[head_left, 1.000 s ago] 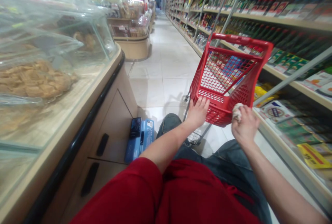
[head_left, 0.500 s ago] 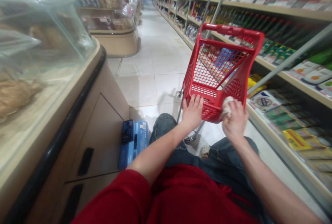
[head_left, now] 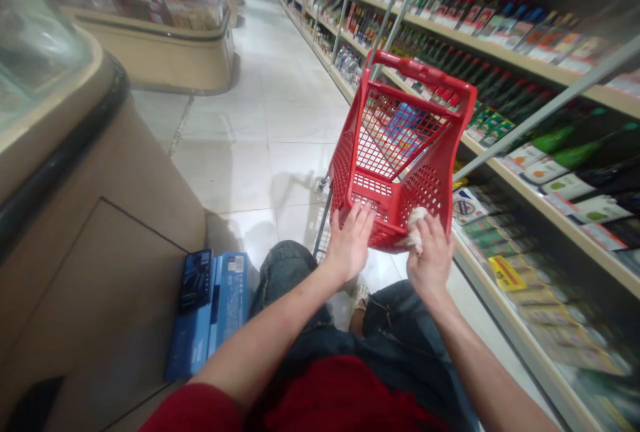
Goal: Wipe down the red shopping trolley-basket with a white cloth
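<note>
A red plastic shopping cart [head_left: 415, 75] stands tilted right in front of my knees, its mesh basket facing me. My left hand [head_left: 350, 242] grips the basket's near rim at the left corner, fingers laid over the edge. In my right hand [head_left: 431, 255] is a crumpled whitish cloth [head_left: 416, 227], bunched under the fingers and pressed against the basket's near right edge. The palm side of that hand is hidden.
Bottle-filled shelves [head_left: 530, 45] run along the right, with slanted metal bars before them. On the left is a rounded display counter [head_left: 150, 185]. Blue boxes [head_left: 227, 295] with a dark phone-like device [head_left: 196, 279] on top stand beside it. Pale floor tiles [head_left: 225, 169] stretch ahead.
The view has swung to the right and lower, so cart and hands appear further left. Both hands stay at the basket's near edge; the cloth remains in the right one.
</note>
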A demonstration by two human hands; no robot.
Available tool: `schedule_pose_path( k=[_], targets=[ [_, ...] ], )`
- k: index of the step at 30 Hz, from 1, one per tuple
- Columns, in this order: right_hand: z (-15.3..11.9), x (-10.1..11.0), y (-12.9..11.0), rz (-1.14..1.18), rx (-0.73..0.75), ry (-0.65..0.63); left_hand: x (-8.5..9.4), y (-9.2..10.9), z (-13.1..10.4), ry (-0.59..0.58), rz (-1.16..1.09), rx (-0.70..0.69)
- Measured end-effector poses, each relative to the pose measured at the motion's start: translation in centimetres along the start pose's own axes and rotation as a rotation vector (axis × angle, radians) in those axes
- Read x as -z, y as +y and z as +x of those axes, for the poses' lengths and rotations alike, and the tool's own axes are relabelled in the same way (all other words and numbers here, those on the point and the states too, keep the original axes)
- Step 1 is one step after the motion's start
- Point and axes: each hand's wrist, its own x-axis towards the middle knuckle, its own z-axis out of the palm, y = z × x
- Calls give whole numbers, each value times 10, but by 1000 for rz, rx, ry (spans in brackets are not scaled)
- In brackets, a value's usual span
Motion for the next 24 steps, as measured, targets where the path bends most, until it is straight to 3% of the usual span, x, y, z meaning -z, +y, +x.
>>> schedule_pose_path(
  k=[3,5,12,14,20,24],
  targets=[
    [2,-9,-33,66,99,-39,-1,-1,1,-8,13,2],
    [7,-12,-40,82,140,-63,-2,-4,2,-2,34,-5],
    [8,5,19,-28,-9,1,-6,-7,2,15,97,14],
    [5,4,20,-27,-36,4,-7,-4,3,23,102,27],
    [11,-12,-10,69,15,-15,-9,-2,9,-7,146,61],
    [17,-16,8,133,48,13,-11,0,15,-37,183,57]
  ],
)
